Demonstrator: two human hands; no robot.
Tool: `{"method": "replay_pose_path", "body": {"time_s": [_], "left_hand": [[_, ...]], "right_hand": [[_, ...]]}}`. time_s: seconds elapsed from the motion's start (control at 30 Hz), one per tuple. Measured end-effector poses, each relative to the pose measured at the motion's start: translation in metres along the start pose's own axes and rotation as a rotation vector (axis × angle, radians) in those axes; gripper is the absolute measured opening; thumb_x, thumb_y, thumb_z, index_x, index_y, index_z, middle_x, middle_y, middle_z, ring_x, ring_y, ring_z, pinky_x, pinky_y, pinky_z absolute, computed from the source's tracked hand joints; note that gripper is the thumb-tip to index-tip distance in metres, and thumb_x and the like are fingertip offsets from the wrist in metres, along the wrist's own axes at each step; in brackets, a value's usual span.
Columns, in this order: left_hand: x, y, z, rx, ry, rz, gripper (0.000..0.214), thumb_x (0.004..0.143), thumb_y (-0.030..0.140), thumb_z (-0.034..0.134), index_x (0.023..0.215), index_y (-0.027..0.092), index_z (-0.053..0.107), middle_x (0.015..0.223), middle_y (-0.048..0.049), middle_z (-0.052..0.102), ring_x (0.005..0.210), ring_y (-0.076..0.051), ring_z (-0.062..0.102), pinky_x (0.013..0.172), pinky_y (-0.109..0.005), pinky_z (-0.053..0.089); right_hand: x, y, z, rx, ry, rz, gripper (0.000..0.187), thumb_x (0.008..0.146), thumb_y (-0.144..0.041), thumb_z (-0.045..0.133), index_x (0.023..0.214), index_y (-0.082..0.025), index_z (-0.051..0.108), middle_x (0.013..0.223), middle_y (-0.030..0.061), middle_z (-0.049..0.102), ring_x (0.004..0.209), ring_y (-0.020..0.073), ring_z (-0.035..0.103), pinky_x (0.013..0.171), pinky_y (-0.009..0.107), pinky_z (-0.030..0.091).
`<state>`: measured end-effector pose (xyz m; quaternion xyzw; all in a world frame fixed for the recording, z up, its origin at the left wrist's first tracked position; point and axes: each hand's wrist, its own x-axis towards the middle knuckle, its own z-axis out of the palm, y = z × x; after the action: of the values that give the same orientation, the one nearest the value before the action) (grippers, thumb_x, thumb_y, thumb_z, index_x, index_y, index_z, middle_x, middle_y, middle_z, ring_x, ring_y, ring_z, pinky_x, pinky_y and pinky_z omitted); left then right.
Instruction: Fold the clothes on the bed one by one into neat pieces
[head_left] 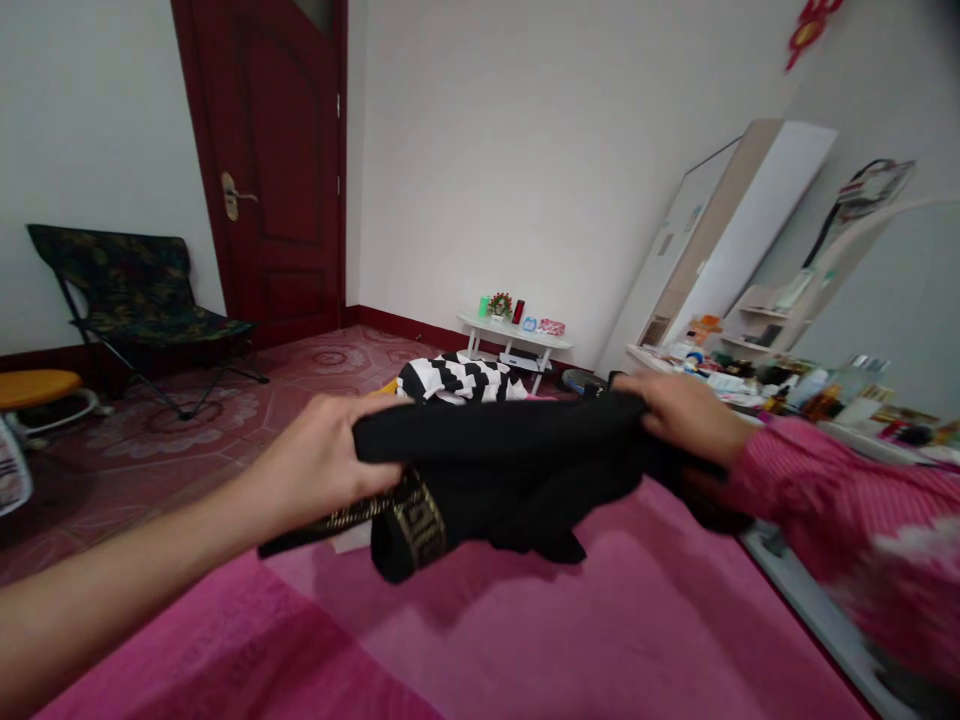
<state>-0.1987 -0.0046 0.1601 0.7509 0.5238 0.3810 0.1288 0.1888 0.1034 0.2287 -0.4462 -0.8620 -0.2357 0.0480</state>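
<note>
A black garment (510,450) with a gold-patterned band is stretched between my two hands, held up over a pink bedspread (600,620). My left hand (341,455) is closed around its left end, the thumb on top. At the opposite end my right hand (682,420) grips the cloth, slightly blurred, with a pink sleeve behind it. Loose folds hang below, and a dark strip trails past each hand. The exact kind of garment cannot be made out. Behind it lies a black-and-white patterned cloth (457,378), partly hidden.
On the right stands a dressing table (840,425) crowded with bottles, beside a tall white cabinet (772,220). A small white table (480,325) holds ornaments by the far wall. At left are a folding chair (135,290), an orange-topped stool (37,388) and a dark red door (281,150).
</note>
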Motion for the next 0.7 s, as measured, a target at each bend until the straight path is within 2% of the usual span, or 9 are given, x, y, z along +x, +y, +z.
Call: {"method": "replay_pose_path", "body": {"time_s": [0.1,0.2,0.27,0.33,0.4,0.47,0.53,0.6,0.7], "left_hand": [[0.039,0.015,-0.030,0.223,0.422,0.052,0.052,0.069,0.027,0.062,0.120,0.022,0.059,0.098,0.0015,0.066,0.086,-0.019,0.063,0.076,-0.024,0.048],[0.074,0.011,-0.028,0.470,0.601,0.038,0.055,0.073,0.033,0.061,0.127,0.026,0.054,0.113,-0.0011,0.063,0.102,-0.024,0.060,0.087,-0.030,0.046],[0.088,-0.010,-0.007,0.589,0.503,-0.017,0.055,0.075,0.035,0.061,0.129,0.029,0.053,0.115,-0.0028,0.062,0.101,-0.025,0.060,0.085,-0.032,0.046],[0.092,-0.041,0.028,0.643,0.263,-0.068,0.053,0.076,0.035,0.061,0.128,0.032,0.053,0.111,-0.0037,0.063,0.094,-0.023,0.062,0.079,-0.030,0.048],[0.089,-0.072,0.067,0.642,0.000,-0.064,0.049,0.075,0.035,0.063,0.123,0.033,0.057,0.108,-0.0044,0.062,0.094,-0.023,0.062,0.077,-0.029,0.048],[0.083,-0.095,0.101,0.665,-0.033,-0.032,0.051,0.073,0.034,0.067,0.122,0.033,0.057,0.113,-0.0065,0.058,0.097,-0.024,0.061,0.076,-0.030,0.048],[0.079,-0.108,0.123,0.676,0.010,0.008,0.051,0.072,0.035,0.067,0.122,0.033,0.057,0.116,-0.0076,0.055,0.099,-0.025,0.059,0.077,-0.032,0.048],[0.077,-0.113,0.132,0.675,0.052,0.023,0.048,0.073,0.035,0.066,0.121,0.033,0.057,0.115,-0.0074,0.054,0.100,-0.026,0.058,0.079,-0.033,0.047],[0.078,-0.117,0.133,0.679,0.077,0.007,0.048,0.074,0.035,0.064,0.121,0.033,0.056,0.115,-0.0068,0.053,0.100,-0.025,0.058,0.081,-0.033,0.047]], "right_hand": [[0.079,0.008,-0.034,-0.095,0.332,0.235,0.051,0.075,-0.011,0.055,0.126,-0.015,0.050,0.118,0.0149,0.052,0.103,0.0274,0.053,0.083,0.037,0.043],[0.115,-0.003,-0.020,-0.003,0.429,0.333,0.075,0.075,-0.022,0.064,0.141,-0.012,0.030,0.135,0.0202,0.037,0.118,0.0313,0.041,0.090,0.041,0.039],[0.111,-0.017,0.015,0.040,0.365,0.300,0.073,0.074,-0.028,0.068,0.138,-0.015,0.035,0.133,0.0166,0.042,0.117,0.0292,0.043,0.092,0.040,0.040],[0.089,-0.029,0.064,0.045,0.276,0.218,0.059,0.075,-0.026,0.066,0.130,-0.020,0.046,0.128,0.0113,0.050,0.113,0.0255,0.047,0.093,0.036,0.040],[0.054,-0.030,0.116,0.022,0.108,0.131,0.053,0.078,-0.020,0.061,0.129,-0.019,0.048,0.134,0.0132,0.047,0.117,0.0266,0.046,0.096,0.038,0.037],[0.017,-0.014,0.161,-0.002,-0.066,0.207,0.048,0.077,-0.021,0.061,0.125,-0.018,0.053,0.135,0.0150,0.047,0.119,0.0292,0.046,0.096,0.041,0.038],[-0.014,0.017,0.192,-0.025,-0.143,0.364,0.046,0.080,-0.021,0.056,0.125,-0.017,0.053,0.136,0.0159,0.046,0.121,0.0290,0.045,0.095,0.041,0.038],[-0.033,0.054,0.208,-0.034,-0.167,0.557,0.046,0.080,-0.022,0.056,0.126,-0.015,0.052,0.135,0.0167,0.046,0.120,0.0291,0.046,0.091,0.039,0.041],[-0.034,0.103,0.221,0.017,-0.143,0.846,0.051,0.082,-0.032,0.056,0.128,-0.011,0.049,0.129,0.0188,0.050,0.115,0.0307,0.050,0.087,0.039,0.044]]}}
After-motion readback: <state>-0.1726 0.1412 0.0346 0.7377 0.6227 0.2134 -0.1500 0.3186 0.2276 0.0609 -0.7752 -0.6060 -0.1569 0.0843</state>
